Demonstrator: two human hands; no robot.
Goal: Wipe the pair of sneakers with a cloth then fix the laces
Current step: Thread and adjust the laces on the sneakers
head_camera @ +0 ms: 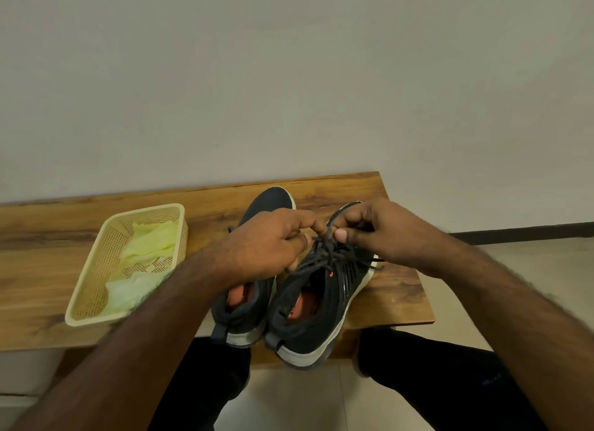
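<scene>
Seen from the head camera, a seated person bends over a low wooden bench (395, 289) set against a pale wall, working on a pair of dark sneakers. The left hand (266, 241) and the right hand (382, 229) meet above the right-side sneaker (321, 305), fingers of both pinched narrowly on the dark laces (328, 253). Thumb and forefinger of each hand close on lace strands where they bunch into a knot over the tongue; loose ends trail toward the shoe's right edge.

The left-side sneaker (273, 199) stands just beside its mate, touching or nearly touching it, and is largely covered by the left hand and forearm; its toe shows beyond the knuckles and its heel below the wrist. Both shoes point toward the wall, heels at the bench's near edge, with pale soles and reddish insoles visible in the openings.

To the left on the bench, apart from the shoes, sits a cream plastic mesh basket (96, 270). Inside it lie pale yellow-green cloths (151, 241), crumpled, one toward the far end and one toward the near end, the latter partly hidden by the left forearm.

The person's knees in dark trousers (434, 366) show below the bench over a tiled floor.
</scene>
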